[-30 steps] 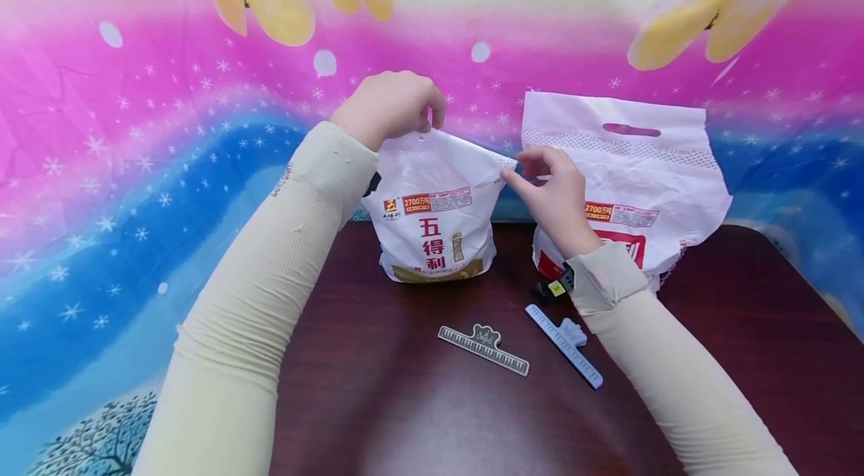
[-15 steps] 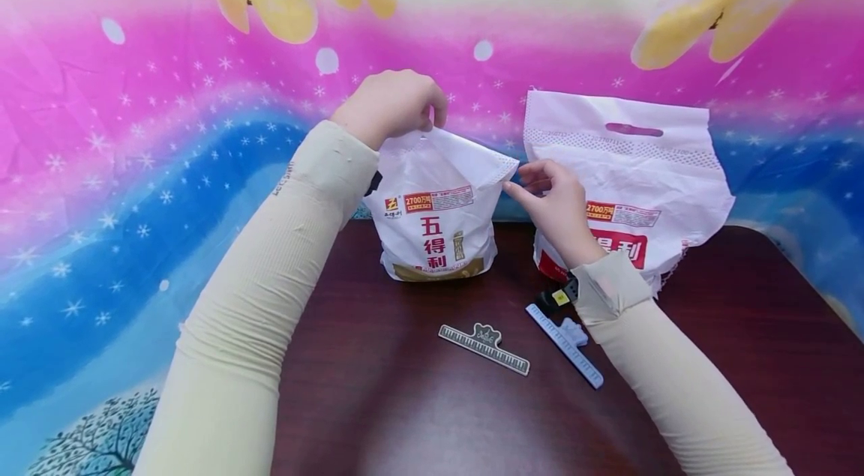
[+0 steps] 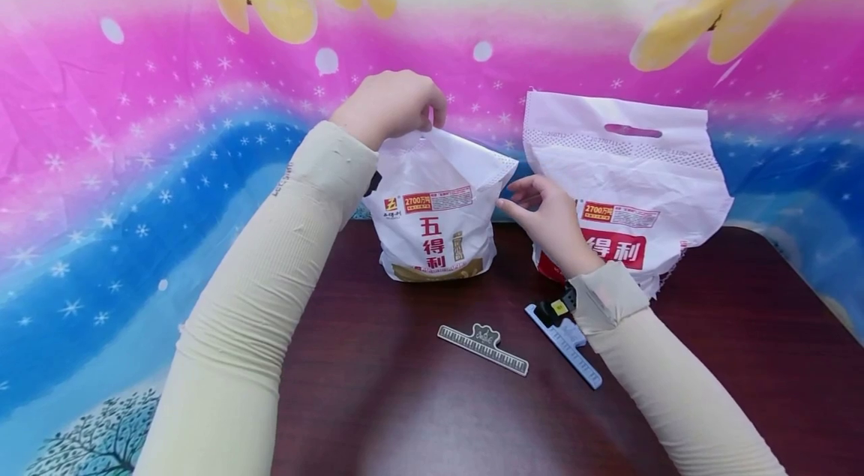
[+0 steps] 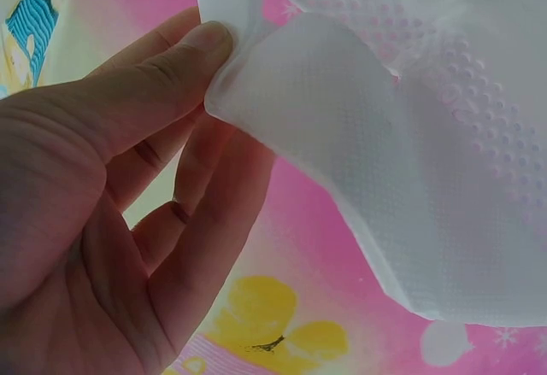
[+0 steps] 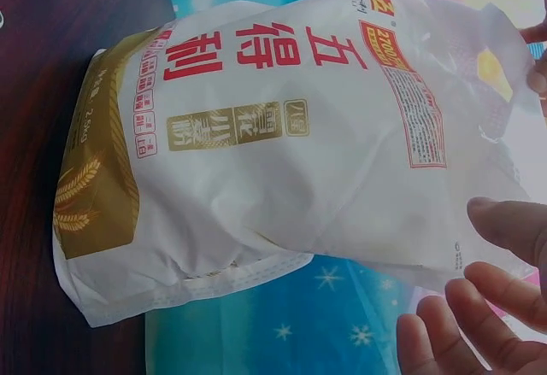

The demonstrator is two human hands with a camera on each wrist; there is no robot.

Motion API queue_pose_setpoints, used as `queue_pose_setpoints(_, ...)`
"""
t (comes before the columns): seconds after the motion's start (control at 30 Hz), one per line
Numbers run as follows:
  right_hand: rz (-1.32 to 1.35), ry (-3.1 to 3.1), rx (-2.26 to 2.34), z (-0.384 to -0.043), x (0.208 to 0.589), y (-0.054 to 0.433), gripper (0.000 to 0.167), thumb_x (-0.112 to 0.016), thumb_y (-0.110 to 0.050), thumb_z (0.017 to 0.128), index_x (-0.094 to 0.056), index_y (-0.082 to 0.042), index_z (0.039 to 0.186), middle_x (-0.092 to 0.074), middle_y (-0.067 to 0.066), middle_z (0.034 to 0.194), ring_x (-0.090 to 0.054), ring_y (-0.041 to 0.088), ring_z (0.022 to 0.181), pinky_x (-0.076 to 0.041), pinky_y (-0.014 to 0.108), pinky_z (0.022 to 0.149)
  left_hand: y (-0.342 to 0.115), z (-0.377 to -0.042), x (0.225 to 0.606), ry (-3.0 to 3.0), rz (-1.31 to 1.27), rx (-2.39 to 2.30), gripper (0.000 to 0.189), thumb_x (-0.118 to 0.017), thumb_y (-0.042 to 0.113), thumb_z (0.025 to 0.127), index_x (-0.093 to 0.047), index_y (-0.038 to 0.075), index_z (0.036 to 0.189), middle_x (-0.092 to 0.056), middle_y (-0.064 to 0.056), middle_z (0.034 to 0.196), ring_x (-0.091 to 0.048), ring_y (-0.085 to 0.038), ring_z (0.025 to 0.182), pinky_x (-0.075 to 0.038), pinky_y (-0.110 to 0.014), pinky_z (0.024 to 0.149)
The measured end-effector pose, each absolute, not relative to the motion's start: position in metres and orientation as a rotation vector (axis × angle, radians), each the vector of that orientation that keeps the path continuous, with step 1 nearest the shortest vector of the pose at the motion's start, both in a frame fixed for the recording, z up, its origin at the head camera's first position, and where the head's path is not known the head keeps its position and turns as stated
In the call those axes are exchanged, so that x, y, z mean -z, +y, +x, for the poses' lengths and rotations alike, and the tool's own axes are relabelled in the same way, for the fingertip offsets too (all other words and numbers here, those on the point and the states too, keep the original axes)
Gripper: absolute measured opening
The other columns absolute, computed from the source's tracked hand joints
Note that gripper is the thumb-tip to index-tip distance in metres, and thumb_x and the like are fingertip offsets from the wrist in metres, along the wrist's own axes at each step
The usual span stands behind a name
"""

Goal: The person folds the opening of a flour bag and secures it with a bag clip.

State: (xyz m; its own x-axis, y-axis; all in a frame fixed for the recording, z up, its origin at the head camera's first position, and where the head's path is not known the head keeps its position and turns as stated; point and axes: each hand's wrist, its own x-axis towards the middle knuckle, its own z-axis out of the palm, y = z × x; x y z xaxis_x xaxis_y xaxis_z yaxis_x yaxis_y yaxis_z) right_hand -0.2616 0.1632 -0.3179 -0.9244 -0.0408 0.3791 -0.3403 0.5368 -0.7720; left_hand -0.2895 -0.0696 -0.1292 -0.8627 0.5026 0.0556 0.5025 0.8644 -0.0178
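A dark table (image 3: pixel 378 401) bears two printed white bags at its far side. The right bag (image 3: pixel 621 176) stands near the left bag (image 3: pixel 439 199), whose top the left hand (image 3: pixel 394 103) pinches. The right hand (image 3: pixel 556 225) has slipped down from that bag's right corner, fingers loosely apart; apparently only the left hand now steadies the top. Nearer lie a grey clip (image 3: pixel 483 350) and, to its right, a pale blue clip (image 3: pixel 575 356).

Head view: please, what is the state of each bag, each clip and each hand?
Left bag: standing, top edge slanting
Right bag: standing, held by no hand
Dark clip: lying on the table, clamping nothing
Blue clip: likewise, partly hidden
Left hand: pinching left bag's top
Right hand: gripping nothing, near left bag
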Motion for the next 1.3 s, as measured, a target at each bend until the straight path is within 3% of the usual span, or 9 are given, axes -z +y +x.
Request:
queue_pose_setpoints(0.33, 0.360, -2.565, -1.301, -0.256, 0.317, 0.160, 0.037, -0.075, -0.022, 0.093, -0.064, 0.000, 0.121, -0.067, 0.017, 0.108, -0.064, 0.029, 0.095, -0.057, 0.041, 0.080, -0.071, -0.291, 0.130, -2.984, -0.792, 0.022, 0.023, -0.067, 0.008, 0.097, -0.073, 0.016, 0.118, -0.066, -0.005, 0.118, -0.057, -0.024, 0.108, -0.050, -0.043, 0.095)
queue_pose_setpoints(0.6, 0.416, -2.664, -1.215, -0.258, 0.330, 0.159, 0.031, -0.075, -0.023, 0.093, -0.067, -0.003, 0.115, -0.069, 0.013, 0.101, -0.065, 0.027, 0.089, -0.054, 0.034, 0.074, -0.072, -0.291, 0.129, -2.977, -0.797, 0.052, 0.024, -0.067, 0.009, 0.097, -0.073, 0.016, 0.119, -0.066, -0.006, 0.120, -0.057, -0.025, 0.109, -0.050, -0.044, 0.096)
queue_pose_setpoints(0.87, 0.521, -2.730, -1.207, -0.261, 0.343, 0.157, 0.029, -0.077, -0.016, 0.090, -0.068, 0.001, 0.112, -0.070, 0.015, 0.099, -0.065, 0.028, 0.088, -0.055, 0.040, 0.081, -0.072, -0.292, 0.130, -2.982, -0.792, 0.062, 0.024, -0.066, 0.009, 0.098, -0.073, 0.016, 0.120, -0.066, -0.006, 0.121, -0.057, -0.025, 0.110, -0.050, -0.044, 0.097)
queue_pose_setpoints(1.3, 0.620, -2.843, -1.193, -0.257, 0.347, 0.153, 0.024, -0.077, -0.014, 0.089, -0.069, -0.002, 0.109, -0.069, 0.009, 0.094, -0.064, 0.026, 0.086, -0.056, 0.038, 0.078, -0.071, -0.293, 0.129, -2.979, -0.800, 0.016, 0.025, -0.066, 0.009, 0.098, -0.073, 0.016, 0.120, -0.066, -0.006, 0.120, -0.057, -0.024, 0.108, -0.049, -0.043, 0.096)
